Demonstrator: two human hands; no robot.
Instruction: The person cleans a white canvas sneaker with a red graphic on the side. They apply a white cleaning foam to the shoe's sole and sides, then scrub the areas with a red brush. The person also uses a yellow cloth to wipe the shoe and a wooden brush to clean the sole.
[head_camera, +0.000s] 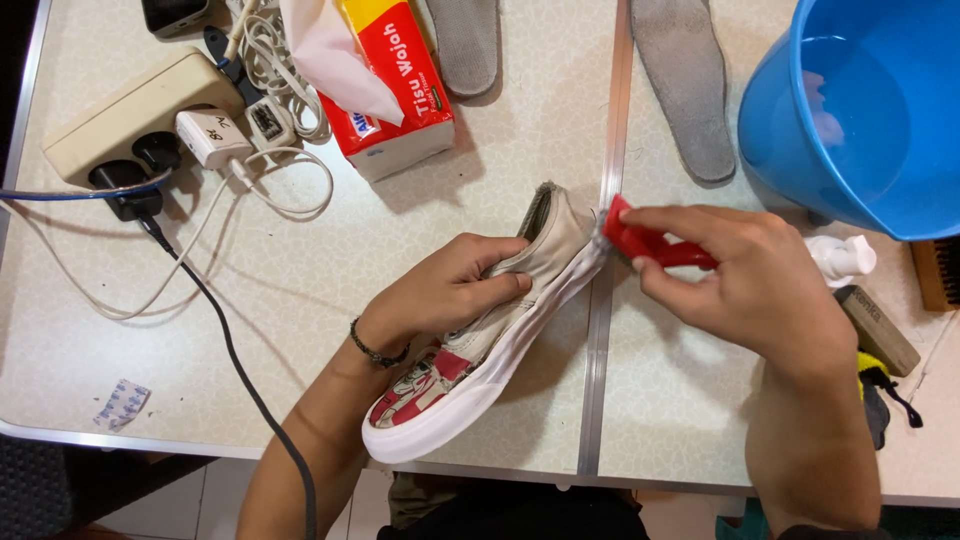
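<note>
Tilted on its side near the front edge of the pale speckled tabletop (300, 300): a slip-on canvas shoe with beige heel, red-and-white printed toe and white rubber sole (470, 385), toe toward the wearer, heel pointing away. Gripped at the upper by the left hand (450, 290), fingers (500, 285) curled and pressed against the canvas, a dark beaded bracelet (375, 350) at the wrist. Pinched between thumb and bunched fingers of the right hand (745, 280): a small red plastic-handled brush (645, 242), its head touching the sole's white edge at the heel. Just right of that hand, a white foamy lump (845, 257) and a brown wooden brush block (878, 330). Farther back, left: a beige power strip (110, 115) with plugs and tangled white cables (280, 60). Centre back, a red rectangular tissue box with a yellow end band and white lettering (400, 90), a pink-white tissue sticking out. Beyond, two grey insoles (685, 85), and at the far right a blue plastic bucket (860, 110).
</note>
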